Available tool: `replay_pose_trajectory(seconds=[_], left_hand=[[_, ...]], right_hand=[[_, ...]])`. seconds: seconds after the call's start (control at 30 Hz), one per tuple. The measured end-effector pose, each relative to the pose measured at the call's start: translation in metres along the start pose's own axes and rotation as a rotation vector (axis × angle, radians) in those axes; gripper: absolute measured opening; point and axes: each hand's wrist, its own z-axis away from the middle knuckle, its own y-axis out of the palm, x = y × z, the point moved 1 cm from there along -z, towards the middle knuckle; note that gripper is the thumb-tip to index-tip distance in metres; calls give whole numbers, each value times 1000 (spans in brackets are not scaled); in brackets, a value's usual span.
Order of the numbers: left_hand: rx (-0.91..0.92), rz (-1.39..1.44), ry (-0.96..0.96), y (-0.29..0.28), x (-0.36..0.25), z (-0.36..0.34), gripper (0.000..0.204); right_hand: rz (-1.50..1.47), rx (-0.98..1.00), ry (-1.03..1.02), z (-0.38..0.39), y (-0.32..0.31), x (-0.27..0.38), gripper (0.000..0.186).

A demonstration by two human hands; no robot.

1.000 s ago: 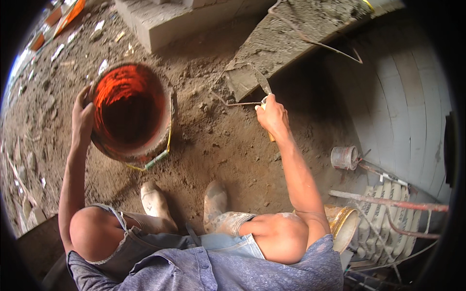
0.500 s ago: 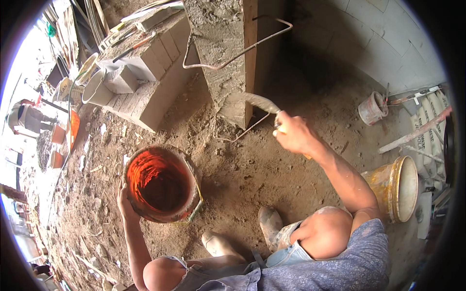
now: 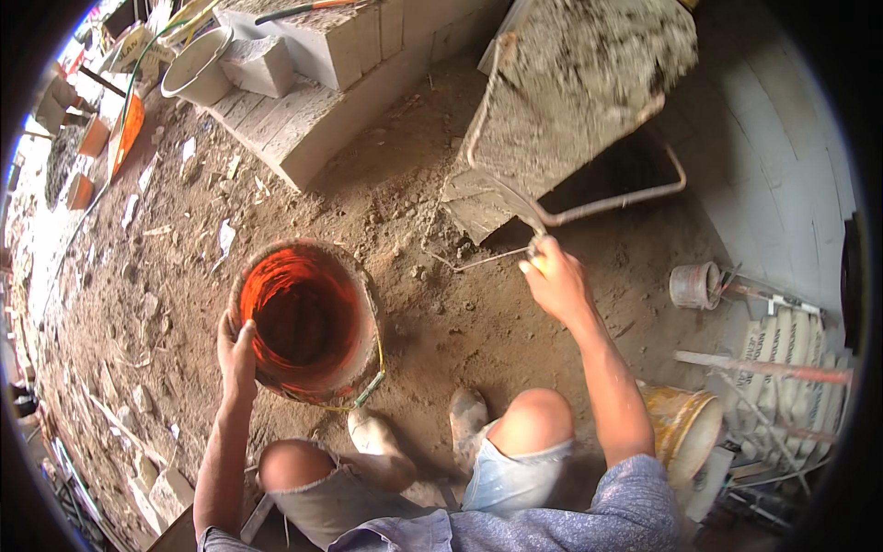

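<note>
My left hand (image 3: 237, 361) grips the side of a bucket (image 3: 370, 317), its thumb hooked over the rim. The bucket is orange-red inside, caked with dried mortar outside, and tilted so its mouth faces me; its bottom is in shadow. My right hand (image 3: 557, 281) is closed round the handle of a trowel (image 3: 528, 213). The blade lies against the lower part of a mortar-covered column (image 3: 579, 92), and its outline is hard to tell from the grey surface. A bent metal rod (image 3: 618, 203) crosses in front of the column, just above my right hand.
Pale blocks (image 3: 317, 120) stand stacked at the far left, with a whitish bucket (image 3: 198, 69) beside them. To the right are a small mortar-stained pail (image 3: 695, 285), a yellow bucket (image 3: 682, 428) and stacked sacks (image 3: 782, 354). Rubble litters the dirt floor at left.
The view has shifted, with the column now larger and further right. My right hand has turned the trowel, so its blade points more up the column. My left hand stays on the bucket.
</note>
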Motion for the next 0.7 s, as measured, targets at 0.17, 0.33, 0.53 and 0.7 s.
replay_pose_trajectory(seconds=[0.17,0.33,0.53,0.7], left_hand=[[-13,-347,-71,17,-22,36,70],[-28,-530,-197,67,-106,69,64],[-38,-113,-19,33,-342,169,48],[59,100,205,28,-515,269,67]], right_hand=[[-46,180,266,69,-107,38,34],[46,638,166,127,-181,139,34],[-401,-27,-430,181,-362,301,34],[-194,671,-66,162,-346,377,39]])
